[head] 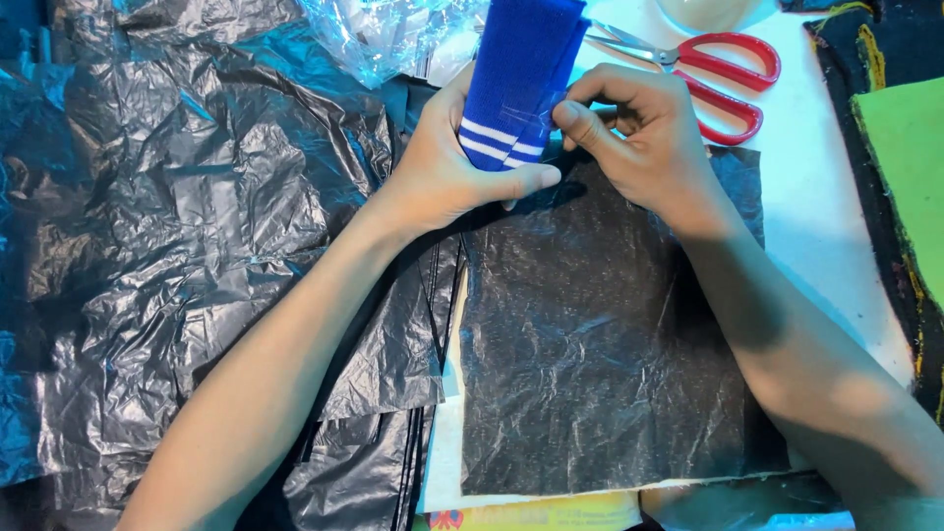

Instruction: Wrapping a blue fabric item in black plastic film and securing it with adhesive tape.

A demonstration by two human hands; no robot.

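Your left hand (447, 167) wraps around the lower end of a folded royal-blue knitted sock with two white stripes (516, 84), fingers curled behind it and the thumb pressed across the front just below the stripes. Your right hand (639, 138) comes in from the right, its thumb and forefinger pinched together on a strip of clear sticky tape (536, 113) that lies across the sock at the stripes.

Both hands meet in the upper middle of the frame, and the sock stands up from them toward the top edge. By the look of it, you are taping the folded sock shut. Smoothing the tape flat would call for a steady grip from the left hand while the right thumb rubs along the strip.

The sock looks soft and ribbed, folded into a thick, neat bundle, bright against the dark surroundings. The tape is nearly invisible, showing only as a faint sheen.

Below your hands, in the lower middle, lies a flat rectangular sheet of black plastic (600, 364) on a white tabletop (826, 197). Crumpled black plastic bags (197, 226) fill the left side. Red-handled scissors (718, 79) rest at the upper right, just beyond your right hand. Crinkled clear plastic wrap (383, 34) sits at the top, left of the sock.
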